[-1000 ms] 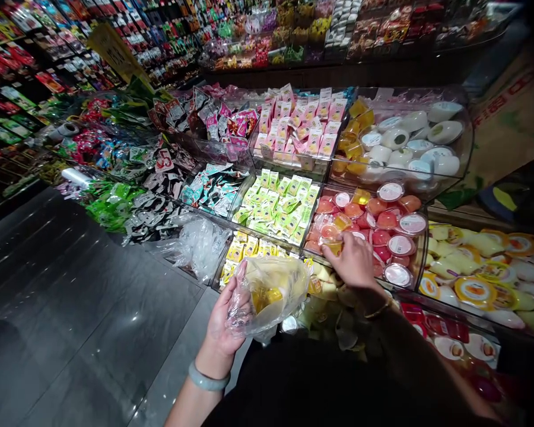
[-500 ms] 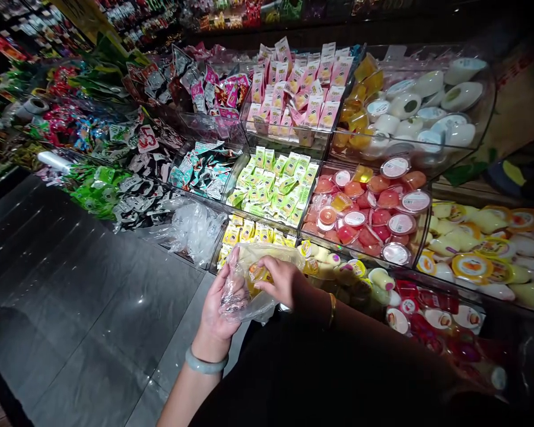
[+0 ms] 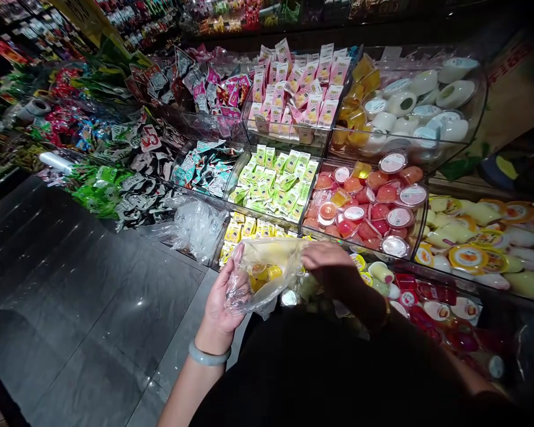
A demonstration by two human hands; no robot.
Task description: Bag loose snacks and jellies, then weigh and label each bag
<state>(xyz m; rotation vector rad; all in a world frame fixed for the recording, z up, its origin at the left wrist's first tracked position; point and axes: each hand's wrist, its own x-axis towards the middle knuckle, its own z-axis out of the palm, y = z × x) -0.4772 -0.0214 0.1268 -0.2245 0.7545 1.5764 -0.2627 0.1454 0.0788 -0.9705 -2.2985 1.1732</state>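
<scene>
The clear bag (image 3: 273, 292) is held just in front of the yellow packets (image 3: 248, 228), and yellow pieces (image 3: 263, 273) can be seen inside it. Its left side is gripped by the left hand (image 3: 221, 307), with the plastic pinched between thumb and fingers. The right hand (image 3: 326, 260) is placed at the bag's right edge, fingers bent; whether anything is held there cannot be told. Farther back, green packets (image 3: 279, 182) are heaped, with red cups (image 3: 368, 196) piled to their right.
</scene>
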